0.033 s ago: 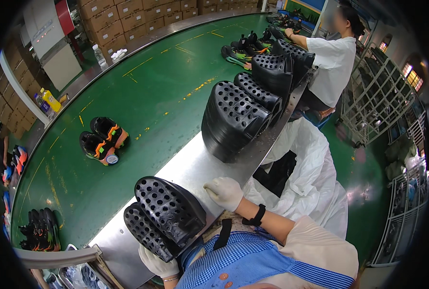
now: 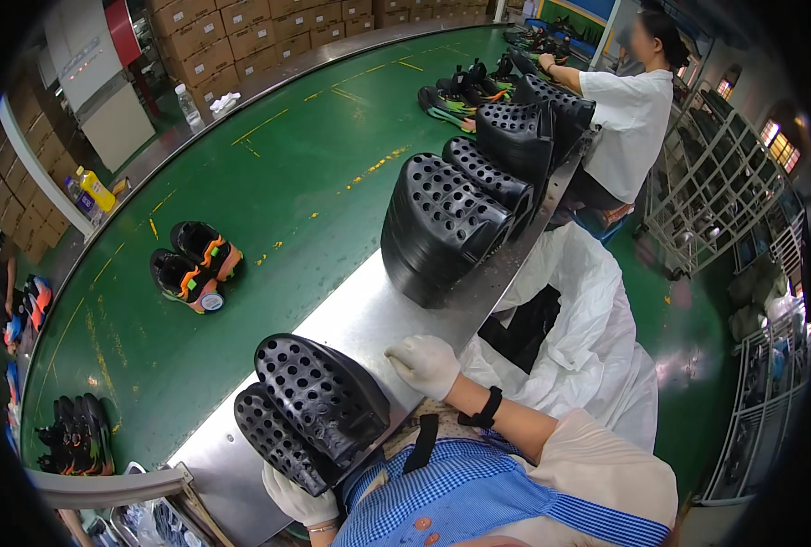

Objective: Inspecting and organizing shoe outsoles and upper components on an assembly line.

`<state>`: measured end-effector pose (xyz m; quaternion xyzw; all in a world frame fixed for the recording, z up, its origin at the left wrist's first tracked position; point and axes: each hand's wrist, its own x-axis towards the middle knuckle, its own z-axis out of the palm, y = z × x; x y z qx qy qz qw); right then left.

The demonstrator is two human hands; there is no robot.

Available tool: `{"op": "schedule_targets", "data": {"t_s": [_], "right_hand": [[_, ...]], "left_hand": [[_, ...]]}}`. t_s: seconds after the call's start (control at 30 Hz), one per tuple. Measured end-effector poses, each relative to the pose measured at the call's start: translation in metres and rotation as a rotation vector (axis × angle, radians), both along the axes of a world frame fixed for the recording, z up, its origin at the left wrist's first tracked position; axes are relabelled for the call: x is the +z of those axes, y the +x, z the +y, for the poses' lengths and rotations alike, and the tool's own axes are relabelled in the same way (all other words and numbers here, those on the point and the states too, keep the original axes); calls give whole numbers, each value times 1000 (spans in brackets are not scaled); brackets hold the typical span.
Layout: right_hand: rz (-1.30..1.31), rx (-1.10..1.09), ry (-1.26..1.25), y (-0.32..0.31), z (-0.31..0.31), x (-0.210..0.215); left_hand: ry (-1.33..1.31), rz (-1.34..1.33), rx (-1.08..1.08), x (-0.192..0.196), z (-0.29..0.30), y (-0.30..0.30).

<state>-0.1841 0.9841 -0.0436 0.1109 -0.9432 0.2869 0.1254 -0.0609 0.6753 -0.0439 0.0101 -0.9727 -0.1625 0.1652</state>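
Note:
Two black nested stacks of perforated, shoe-shaped plastic pieces [image 2: 319, 392] stand side by side on the bare metal ledge [image 2: 251, 428] in front of me. My left hand [image 2: 294, 497], in a white glove, is against the near end of the smaller stack; its fingertips are hidden behind that stack. My right hand [image 2: 426, 366], also gloved in white, rests over the ledge to the right of the pieces. Its fingers are curled together and nothing shows in them. Farther along the ledge is another group of tall black perforated stacks [image 2: 446, 223].
A green conveyor [image 2: 287, 228] curves past the ledge, carrying a pair of black-and-orange sneakers [image 2: 196, 264] and dark shoes [image 2: 77, 433]. At right hangs a white plastic bag [image 2: 588, 319] with dark contents. A co-worker [image 2: 629, 118] sits beyond, near a wire rack [image 2: 715, 182].

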Motion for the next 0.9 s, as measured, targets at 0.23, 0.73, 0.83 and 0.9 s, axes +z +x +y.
{"op": "schedule_targets", "data": {"t_s": [0.23, 0.73, 0.83, 0.9], "right_hand": [[18, 3, 4, -3, 5, 0], [36, 12, -25, -6, 18, 3], [30, 11, -22, -7, 20, 3], [15, 12, -21, -8, 21, 5]], "left_hand": [[11, 26, 10, -7, 3, -1], [-15, 28, 12, -7, 16, -4], [0, 28, 18, -7, 19, -4], [6, 25, 23, -7, 19, -5]]}}
